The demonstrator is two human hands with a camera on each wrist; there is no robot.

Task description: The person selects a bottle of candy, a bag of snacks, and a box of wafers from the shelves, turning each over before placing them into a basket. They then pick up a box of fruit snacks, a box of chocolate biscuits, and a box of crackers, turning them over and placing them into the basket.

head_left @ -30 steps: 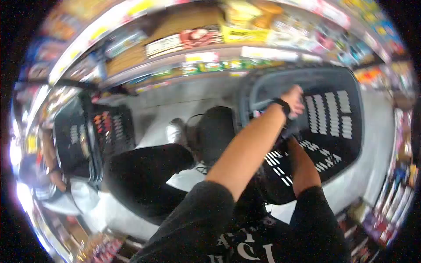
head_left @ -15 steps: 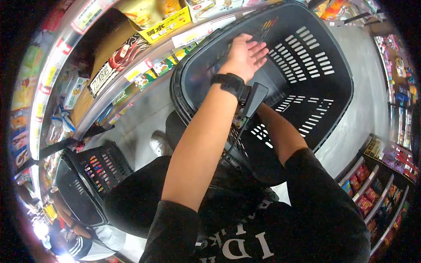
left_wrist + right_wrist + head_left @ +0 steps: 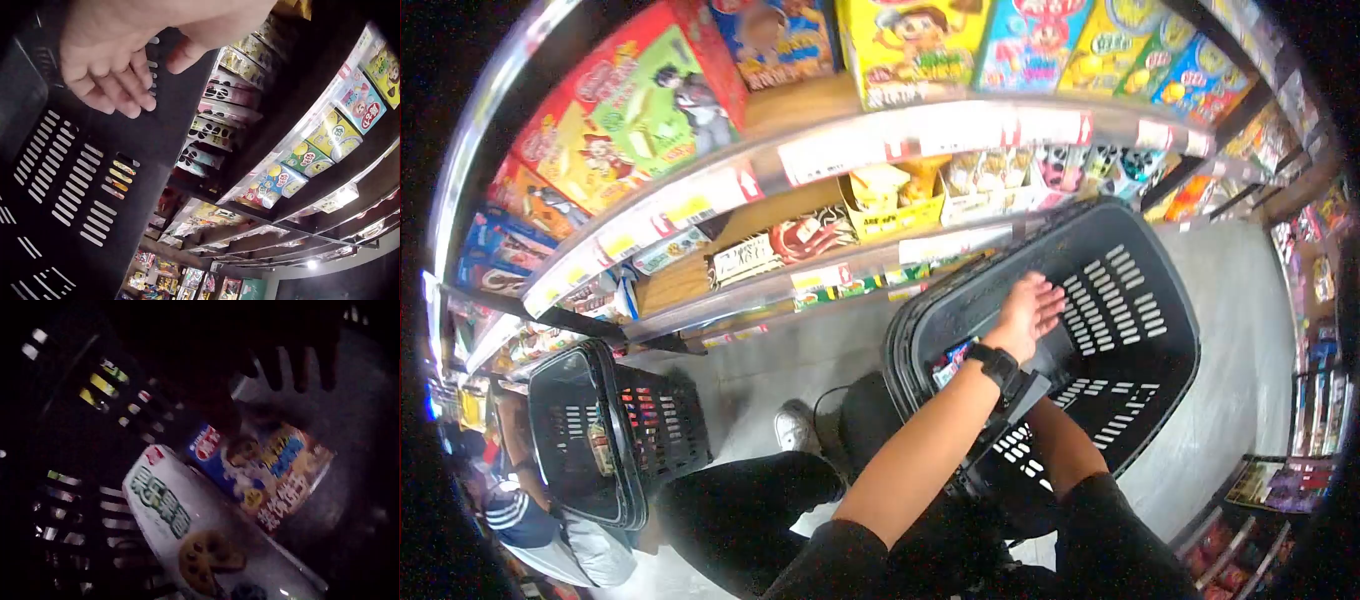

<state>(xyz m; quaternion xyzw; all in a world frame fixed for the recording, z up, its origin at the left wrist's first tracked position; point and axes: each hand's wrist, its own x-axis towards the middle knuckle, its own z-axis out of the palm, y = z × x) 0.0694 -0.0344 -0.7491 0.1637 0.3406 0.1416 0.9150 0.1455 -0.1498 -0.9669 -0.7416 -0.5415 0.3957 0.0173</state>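
Observation:
A black slatted basket (image 3: 1170, 370) stands before the person. The left hand (image 3: 1030, 310), with a black band at its wrist, hangs palm up over the basket, fingers loosely spread and holding nothing. In the left wrist view the same hand (image 3: 119, 62) is beside the slatted wall (image 3: 75, 144). The right forearm reaches down into the basket; its hand is hidden in the head view. Dark spread fingers of the right hand (image 3: 290, 359) show in the right wrist view, above a blue and orange packet (image 3: 265, 465) and a white cookie packet (image 3: 187, 519). Contact is too dark to tell.
Snack shelves (image 3: 820, 155) curve along the front, close to the basket. At left a second basket (image 3: 585, 440) stands near another person (image 3: 550, 530). More shelves (image 3: 1315, 420) line the right side, across a grey floor (image 3: 1225, 290).
The view has swung so that more upper shelf shows. Since the half-second frame, the basket and both arms appear lower and further right. The left hand remains spread; the right forearm stays in the basket.

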